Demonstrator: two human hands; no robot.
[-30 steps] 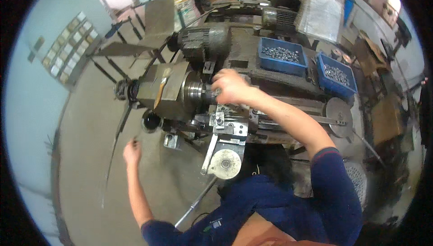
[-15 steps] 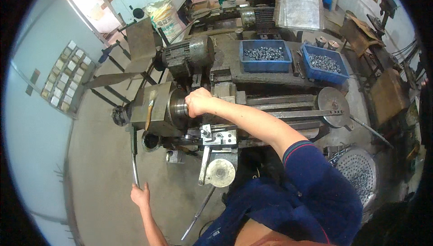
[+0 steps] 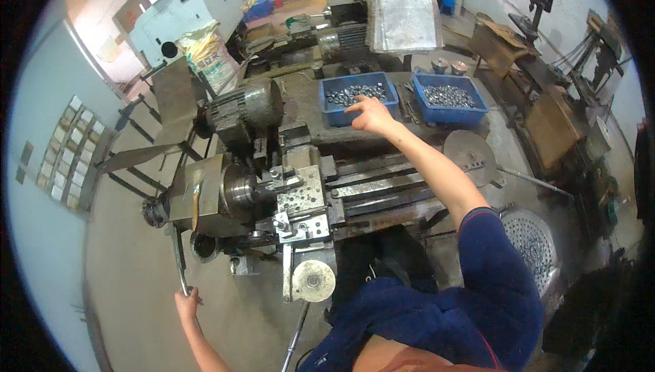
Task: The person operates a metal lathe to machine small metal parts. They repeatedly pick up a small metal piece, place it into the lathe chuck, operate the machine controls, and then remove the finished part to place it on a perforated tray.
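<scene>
My left hand (image 3: 187, 298) is wrapped round the lower end of a long metal lever (image 3: 179, 263) on the lathe headstock (image 3: 198, 195). My right hand (image 3: 372, 114) is over the near edge of the left blue bin (image 3: 359, 125), its fingers apart and pointing left. No part can be made out in them. Small nut-like metal parts (image 3: 365, 90) lie heaped in that bin. Left of centre is the round chuck (image 3: 239, 186), beside the tool carriage (image 3: 301, 191). Below the carriage sits a pale round handwheel (image 3: 314, 280).
A second blue bin (image 3: 450, 114) of small metal parts stands to the right. Near the right side are a round metal disc (image 3: 467, 154) with a bar and a perforated pan (image 3: 529, 235) holding more parts. A brush (image 3: 196, 205) lies on the headstock.
My right hand has left the chuck and moved right and away to the left blue bin. My left hand stays on the lever. The view has shifted to the right.
</scene>
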